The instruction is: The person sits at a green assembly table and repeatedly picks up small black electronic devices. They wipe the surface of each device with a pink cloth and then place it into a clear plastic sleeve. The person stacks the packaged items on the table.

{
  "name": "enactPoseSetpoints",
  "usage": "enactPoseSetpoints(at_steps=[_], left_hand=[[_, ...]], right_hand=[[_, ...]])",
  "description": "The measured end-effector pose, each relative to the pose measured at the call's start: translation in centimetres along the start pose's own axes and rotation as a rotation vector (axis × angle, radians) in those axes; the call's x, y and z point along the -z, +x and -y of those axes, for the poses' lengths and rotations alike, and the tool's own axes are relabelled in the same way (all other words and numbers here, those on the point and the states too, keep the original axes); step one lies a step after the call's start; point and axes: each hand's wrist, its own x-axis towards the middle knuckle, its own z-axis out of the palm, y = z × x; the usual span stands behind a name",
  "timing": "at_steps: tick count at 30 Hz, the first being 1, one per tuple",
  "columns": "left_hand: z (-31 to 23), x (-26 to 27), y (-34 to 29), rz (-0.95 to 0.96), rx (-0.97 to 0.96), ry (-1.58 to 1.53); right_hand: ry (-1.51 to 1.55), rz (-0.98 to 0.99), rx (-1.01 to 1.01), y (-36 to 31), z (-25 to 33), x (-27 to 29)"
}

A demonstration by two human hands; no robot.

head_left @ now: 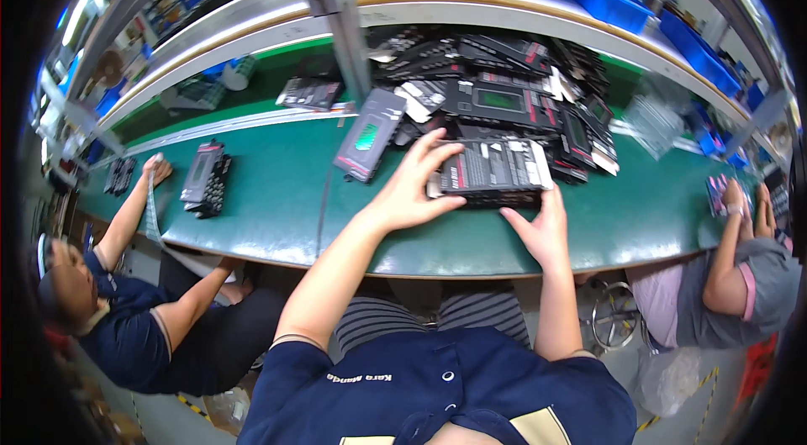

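Note:
A stack of flat black cardboard boxes (494, 172) with white printed panels on the top one stands before me on the green table. My left hand (414, 186) grips its left end, thumb along the near side and fingers over the far corner. At the right end my right hand (542, 226) holds the near corner, with its thumb against the front and its fingers at the side. Just behind lies a big loose heap of similar boxes (492, 98), some with a green window. A single dark box (370, 136) with a green window leans left of the heap.
Another box stack (204, 179) stands at the left, near a co-worker's hand (157, 169). On the right a second co-worker handles small items (719, 193). Clear plastic trays (654, 121) lie right of the heap. A metal post (349, 54) and an overhead shelf (538, 4) carrying blue bins cross behind.

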Motion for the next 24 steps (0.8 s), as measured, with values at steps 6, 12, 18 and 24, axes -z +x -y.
enactPoseSetpoints(at_steps=[6,12,18,24], left_hand=[[0.6,-0.4,0.2,0.010,-0.010,0.073],[0.2,0.0,-0.1,0.017,0.027,0.087],[0.8,-0.2,-0.1,-0.009,0.001,0.094],[0.4,-0.1,-0.1,-0.001,-0.021,0.078]], right_hand=[[-0.082,0.020,-0.023,-0.3,-0.7,0.1],[-0.114,0.088,-0.089,-0.1,0.1,0.2],[0.059,-0.081,-0.108,-0.2,0.9,0.0],[0.087,-0.129,-0.008,-0.1,1.3,0.7]])
